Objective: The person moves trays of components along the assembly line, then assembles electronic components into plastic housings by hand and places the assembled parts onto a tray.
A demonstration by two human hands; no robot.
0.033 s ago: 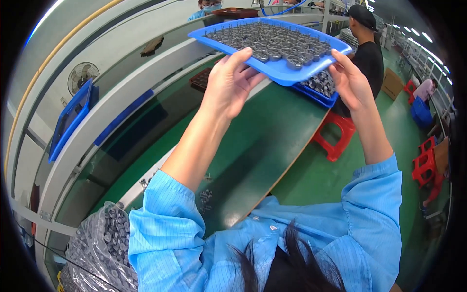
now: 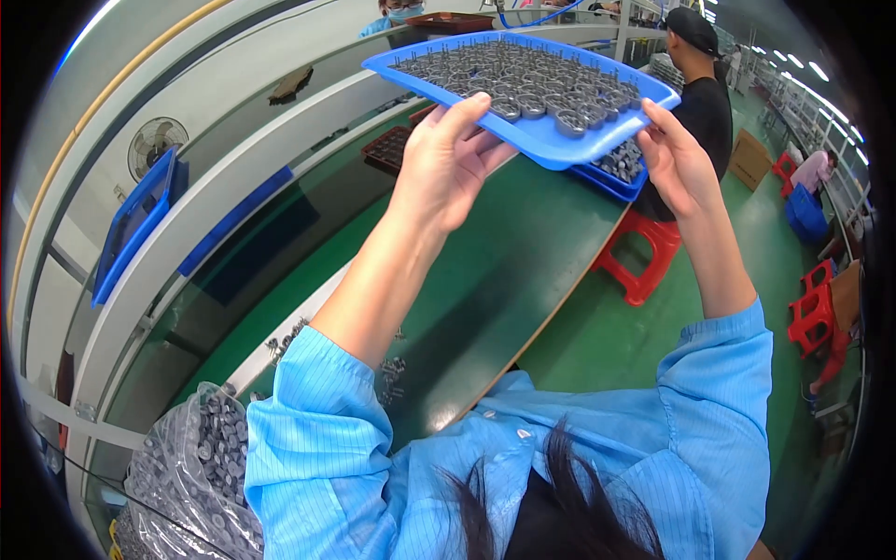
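A shallow blue plastic tray (image 2: 553,152) is held up in front of me, above the far end of the green-topped table (image 2: 495,271). Dark round metal parts (image 2: 523,79), several with thin upright pins, cover most of its inside. My left hand (image 2: 448,163) grips the near left edge, thumb over the rim and fingers underneath. At the right corner, my right hand (image 2: 679,159) pinches the rim; its fingertips are partly hidden. Beneath this tray, another blue tray (image 2: 611,187) with small grey parts sits on the table, partly covered.
Loose metal pieces (image 2: 392,378) lie on the near tabletop. A clear bag of grey parts (image 2: 201,467) stands at lower left. Brown trays (image 2: 385,149) rest left of my hand. A red stool (image 2: 639,257) and a person in black (image 2: 702,112) are beyond the table's right edge.
The held tray and both hands sit very slightly farther right and lower in the picture. My grip on the tray is the same.
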